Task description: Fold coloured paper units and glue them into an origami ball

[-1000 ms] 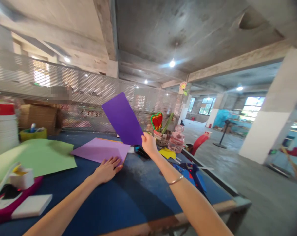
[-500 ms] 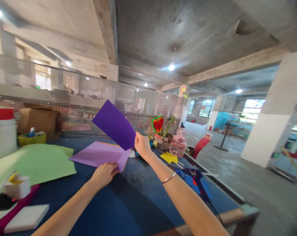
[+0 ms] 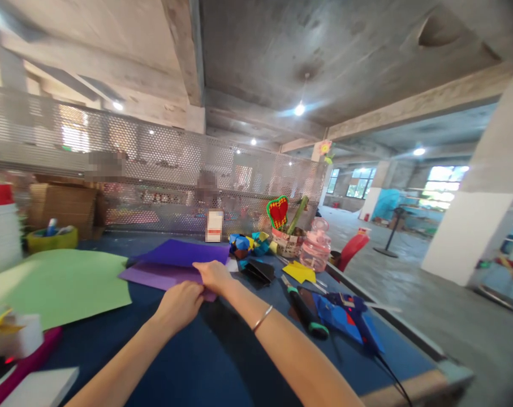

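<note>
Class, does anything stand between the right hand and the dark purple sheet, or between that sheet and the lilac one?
Nothing visible does. The right hand holds the dark purple sheet near its right end, and that sheet overlaps the lilac sheet. The black folded piece lies off to the right.

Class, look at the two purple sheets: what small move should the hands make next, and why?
Probably square the dark purple sheet on the lilac sheet: the right hand holds it over that sheet, the left hand is at the lilac's near edge, and a lilac strip shows uncovered.
</note>
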A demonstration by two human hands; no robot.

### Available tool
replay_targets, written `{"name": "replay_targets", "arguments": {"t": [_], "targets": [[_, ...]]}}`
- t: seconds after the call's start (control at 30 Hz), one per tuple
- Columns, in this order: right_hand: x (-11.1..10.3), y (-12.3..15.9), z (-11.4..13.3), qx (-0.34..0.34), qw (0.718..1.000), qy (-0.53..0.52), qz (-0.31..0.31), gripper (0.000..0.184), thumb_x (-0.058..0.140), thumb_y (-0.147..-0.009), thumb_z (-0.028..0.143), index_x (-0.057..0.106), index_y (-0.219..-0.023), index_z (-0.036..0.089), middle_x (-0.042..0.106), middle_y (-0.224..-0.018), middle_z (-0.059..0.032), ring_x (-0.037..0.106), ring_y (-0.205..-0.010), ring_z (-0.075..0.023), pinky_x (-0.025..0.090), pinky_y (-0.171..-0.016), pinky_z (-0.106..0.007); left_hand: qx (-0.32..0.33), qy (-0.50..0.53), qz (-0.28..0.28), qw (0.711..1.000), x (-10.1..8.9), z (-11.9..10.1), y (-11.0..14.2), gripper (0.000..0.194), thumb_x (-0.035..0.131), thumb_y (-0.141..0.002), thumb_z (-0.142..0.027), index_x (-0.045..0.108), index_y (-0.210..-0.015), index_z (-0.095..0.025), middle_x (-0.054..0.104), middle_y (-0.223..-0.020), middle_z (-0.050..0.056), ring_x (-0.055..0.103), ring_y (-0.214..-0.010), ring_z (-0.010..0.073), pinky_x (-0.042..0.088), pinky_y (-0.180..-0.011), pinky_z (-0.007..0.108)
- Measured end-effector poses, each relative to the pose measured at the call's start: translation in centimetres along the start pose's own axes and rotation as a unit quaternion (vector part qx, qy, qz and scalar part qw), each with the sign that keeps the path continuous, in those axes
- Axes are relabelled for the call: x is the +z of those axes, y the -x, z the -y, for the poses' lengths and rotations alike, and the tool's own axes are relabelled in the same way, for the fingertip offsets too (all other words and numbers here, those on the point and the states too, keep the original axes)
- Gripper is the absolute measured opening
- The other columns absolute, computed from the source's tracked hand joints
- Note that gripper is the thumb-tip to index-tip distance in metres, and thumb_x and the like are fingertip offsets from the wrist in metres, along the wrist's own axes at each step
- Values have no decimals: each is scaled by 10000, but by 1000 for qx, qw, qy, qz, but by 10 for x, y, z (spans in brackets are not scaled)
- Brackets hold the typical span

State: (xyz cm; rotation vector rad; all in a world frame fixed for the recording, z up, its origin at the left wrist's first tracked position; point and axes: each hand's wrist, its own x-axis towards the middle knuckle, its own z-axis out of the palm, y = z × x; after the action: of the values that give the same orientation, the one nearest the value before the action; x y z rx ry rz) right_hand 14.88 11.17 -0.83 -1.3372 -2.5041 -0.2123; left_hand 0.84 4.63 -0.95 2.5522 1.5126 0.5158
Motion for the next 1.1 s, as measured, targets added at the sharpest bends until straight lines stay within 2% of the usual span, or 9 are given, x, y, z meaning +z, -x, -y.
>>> {"name": "replay_targets", "arguments": {"t": [0.1, 0.27, 0.4, 0.5, 0.6, 0.7, 0.83, 0.93, 1.1], "targets": [[5, -6, -3, -9, 1000, -9, 14, 465, 462, -852, 161, 550, -1308, 197, 627, -1262, -47, 610, -1132, -203, 469, -950, -287, 0, -27, -9, 1000, -4, 2, 1, 320, 376, -882, -254, 687, -895, -178, 706, -935, 140, 642, -947, 308, 451, -794, 405], [6, -11, -5, -7, 1000, -14, 23, 395, 427, -894, 142, 591, -1252, 183, 648, -1232, -64, 610, -1123, -186, 450, -964, -288, -14, -44, -30, 998, -10, 5, 4, 352, 347, -904, -276, 693, -903, -209, 723, -940, 105, 656, -926, 297, 448, -748, 382], [-1, -3, -2, -3, 999, -7, 38, 283, 516, -883, 192, 653, -1129, 166, 691, -1132, -98, 620, -1086, -209, 444, -952, -318, -44, -41, -49, 997, -13, 8, 4, 342, 357, -891, -263, 698, -877, -233, 730, -933, 88, 662, -908, 296, 436, -710, 366], [-12, 12, 5, -7, 999, -2, 43, 275, 507, -913, 260, 642, -1135, 170, 681, -1142, -104, 598, -1113, -207, 426, -953, -312, -89, -24, -77, 993, -18, 13, 4, 354, 340, -896, -290, 691, -891, -246, 728, -951, 84, 661, -904, 299, 430, -695, 364], [-25, 25, 15, -10, 998, 5, 62, 341, 494, -920, 393, 644, -1143, 183, 697, -1110, -95, 627, -1061, -212, 460, -874, -282, -135, 8, -108, 985, -24, 20, 3, 354, 318, -894, -283, 661, -970, -248, 718, -1013, 74, 653, -937, 288, 436, -712, 359], [-35, 31, 23, -11, 995, 23, 95, 381, 586, -831, 460, 686, -1066, 178, 730, -997, -108, 678, -943, -248, 497, -747, -279, -165, 47, -131, 976, -27, 26, 2, 329, 331, -874, -252, 631, -1009, -245, 717, -1020, 49, 645, -980, 259, 446, -760, 340], [-36, 25, 33, -7, 992, 54, 116, 310, 640, -751, 383, 728, -920, 137, 734, -891, -163, 698, -846, -301, 510, -685, -322, -181, 92, -149, 968, -29, 30, 2, 276, 382, -846, -251, 623, -982, -251, 723, -1003, 30, 637, -1008, 239, 448, -811, 323], [-30, 19, 35, 12, 992, 61, 108, 185, 627, -759, 278, 740, -815, 143, 735, -837, -167, 704, -814, -281, 506, -691, -314, -191, 121, -164, 960, -31, 32, 2, 257, 412, -832, -242, 619, -982, -258, 726, -1000, 23, 633, -1020, 241, 449, -832, 325], [-32, 15, 16, 43, 997, 29, 49, 172, 558, -812, 167, 726, -776, 168, 741, -799, -127, 700, -787, -238, 476, -700, -288, -224, 179, -200, 937, -35, 35, 0, 220, 478, -804, -248, 631, -961, -264, 726, -980, 33, 639, -993, 255, 455, -832, 338]]}}
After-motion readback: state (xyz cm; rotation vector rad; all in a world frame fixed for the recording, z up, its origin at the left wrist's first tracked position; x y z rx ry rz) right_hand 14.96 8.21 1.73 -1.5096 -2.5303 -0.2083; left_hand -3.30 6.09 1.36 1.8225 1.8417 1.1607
